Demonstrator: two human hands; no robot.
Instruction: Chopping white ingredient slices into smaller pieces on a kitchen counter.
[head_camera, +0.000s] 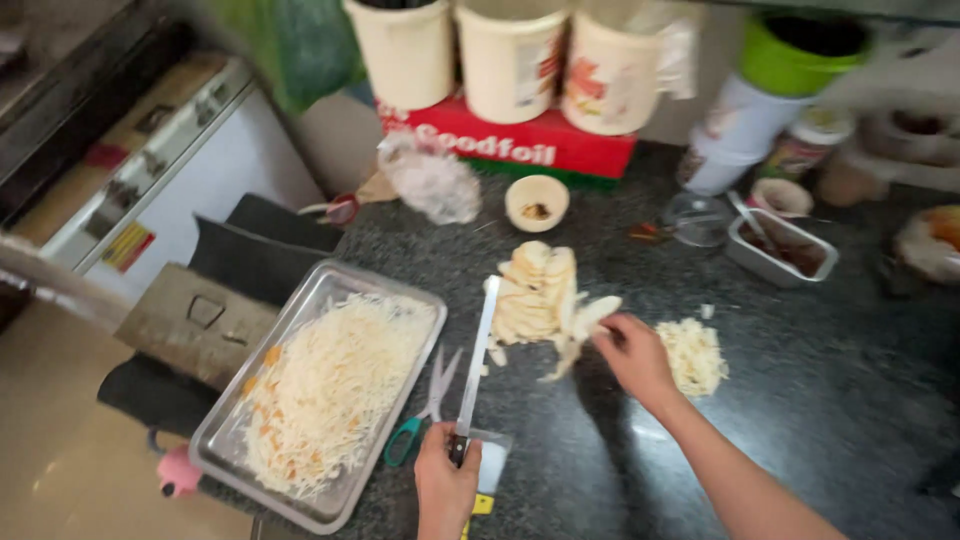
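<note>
Left hand (445, 485) grips knife (476, 360) at desk's (800, 400) near edge, blade pointing away | right hand (632, 355) pinches pale sliced pieces (535, 295) mid-desk, just right of blade | tray (225, 420) of shreds at left edge

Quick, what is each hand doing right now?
Left hand: closed on the knife handle.
Right hand: fingers pinching a pale slice from the pile.
</note>
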